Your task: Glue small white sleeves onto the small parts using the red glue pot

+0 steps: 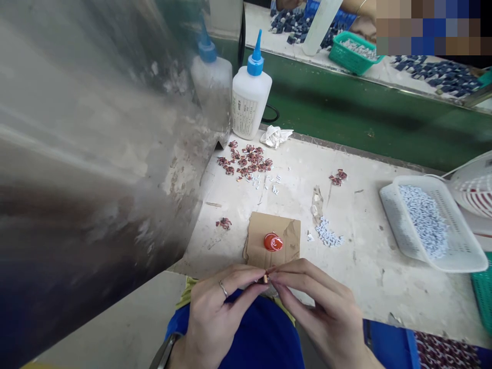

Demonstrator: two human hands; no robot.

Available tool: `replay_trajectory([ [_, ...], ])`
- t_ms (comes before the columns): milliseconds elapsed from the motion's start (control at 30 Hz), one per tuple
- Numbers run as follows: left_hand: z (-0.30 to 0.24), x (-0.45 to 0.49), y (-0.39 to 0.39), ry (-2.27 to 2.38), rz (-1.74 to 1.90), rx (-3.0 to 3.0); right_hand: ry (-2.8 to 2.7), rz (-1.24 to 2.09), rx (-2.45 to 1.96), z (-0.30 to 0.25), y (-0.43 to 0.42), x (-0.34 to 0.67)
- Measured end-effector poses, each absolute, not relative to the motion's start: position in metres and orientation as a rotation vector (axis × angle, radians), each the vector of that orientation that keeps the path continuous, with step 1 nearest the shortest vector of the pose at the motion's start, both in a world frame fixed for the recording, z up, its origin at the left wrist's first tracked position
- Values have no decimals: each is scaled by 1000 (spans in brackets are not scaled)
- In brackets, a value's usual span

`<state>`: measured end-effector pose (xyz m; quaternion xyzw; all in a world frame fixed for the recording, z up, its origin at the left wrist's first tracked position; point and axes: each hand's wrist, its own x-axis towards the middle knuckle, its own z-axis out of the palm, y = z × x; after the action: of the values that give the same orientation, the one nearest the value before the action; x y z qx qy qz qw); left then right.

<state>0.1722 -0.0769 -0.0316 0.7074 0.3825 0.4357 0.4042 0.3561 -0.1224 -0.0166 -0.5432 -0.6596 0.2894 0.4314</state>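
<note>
A tiny copper-and-white part is pinched where the two hands meet, over the near edge of the surface. The left hand and the right hand are together, their fingertips clamped on it from both sides and hiding most of it. With a piece this small, even pressure from both sides and wrists held low and close would likely give the steadiest grip, with little risk of it twisting or dropping.

Just beyond the fingertips lies a torn piece of cardboard, and a red domed cap stands on it. To the right of the cardboard is a small heap of white pieces. Farther right, a white perforated plastic tray holds many more pale pieces. Farther out on the left, a scatter of red-brown pieces lies on the surface, with a smaller clump nearer the hands. Behind these stand a white squeeze bottle with a blue nozzle and a crumpled white cloth. A blurred sheet of steel fills the left of the view.
</note>
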Motion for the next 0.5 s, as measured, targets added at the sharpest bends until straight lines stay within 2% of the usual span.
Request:
replay_trajectory([
  [200,-29,174,-74,971,1117,1816,-1948,471,-1336,-14,-129,363],
  [500,-34,175,-78,1013,1080,1866,-1623,907,-1347,-10,-120,365],
])
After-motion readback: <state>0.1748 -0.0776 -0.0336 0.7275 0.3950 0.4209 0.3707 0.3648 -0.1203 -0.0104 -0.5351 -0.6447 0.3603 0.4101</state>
